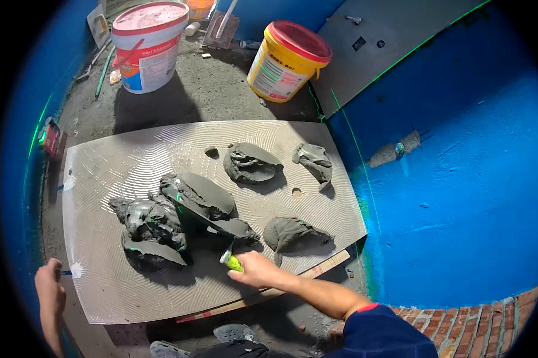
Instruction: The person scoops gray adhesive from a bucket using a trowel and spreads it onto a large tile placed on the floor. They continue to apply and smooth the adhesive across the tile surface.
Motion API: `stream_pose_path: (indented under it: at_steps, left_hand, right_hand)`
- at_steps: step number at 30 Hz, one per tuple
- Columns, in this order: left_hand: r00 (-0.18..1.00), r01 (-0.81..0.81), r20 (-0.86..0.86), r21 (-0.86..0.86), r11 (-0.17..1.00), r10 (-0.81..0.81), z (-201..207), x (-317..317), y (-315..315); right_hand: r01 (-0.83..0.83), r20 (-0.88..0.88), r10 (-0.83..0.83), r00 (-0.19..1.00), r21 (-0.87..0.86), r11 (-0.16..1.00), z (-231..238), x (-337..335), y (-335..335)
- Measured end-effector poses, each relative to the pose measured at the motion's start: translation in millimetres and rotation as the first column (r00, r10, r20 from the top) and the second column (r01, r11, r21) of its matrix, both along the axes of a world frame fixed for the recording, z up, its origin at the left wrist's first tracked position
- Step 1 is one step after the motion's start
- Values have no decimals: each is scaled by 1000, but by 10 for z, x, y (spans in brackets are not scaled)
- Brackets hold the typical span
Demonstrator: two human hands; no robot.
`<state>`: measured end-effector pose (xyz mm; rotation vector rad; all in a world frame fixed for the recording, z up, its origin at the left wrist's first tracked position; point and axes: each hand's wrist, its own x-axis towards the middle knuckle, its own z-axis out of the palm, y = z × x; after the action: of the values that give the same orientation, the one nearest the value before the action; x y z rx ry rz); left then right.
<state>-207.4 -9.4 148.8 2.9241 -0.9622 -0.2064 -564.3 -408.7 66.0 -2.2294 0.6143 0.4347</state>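
My right hand [257, 269] is closed round the yellow-green handle of a trowel [234, 262]. The trowel's blade is seen nearly edge-on and rests among heaps of wet grey mortar [152, 224]. Beneath lies a large tile [102, 292], its upturned back ridged with fine lines. More mortar lumps sit on its right half, one [254, 162] toward the far side and another [295, 234] just beyond my right hand. At the tile's left edge my left hand [51, 289] has curled fingers, beside a blue strip stuck down with a white blob [76, 270]; what it grips is hidden.
A white and red bucket [149, 56] and a yellow bucket with a red lid [287, 59] stand beyond the tile. A red device [50, 137] sits by the left blue wall. Blue wall [459, 179] and bricks [471, 328] bound the right. Wooden strip [322, 265] lies under the near edge.
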Motion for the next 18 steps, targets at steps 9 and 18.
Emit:
stream_pose_path:
  at_steps: [9,18]
  left_hand:
    - [979,137,-131,-153,979,-157,-637,-171,10]
    - [886,164,-375,-299,940,-273,-874,-69,-597]
  right_hand:
    - [271,71,-292,954,219,938,114,-37,309]
    - [442,192,-476,858,195,876,221,-128,488]
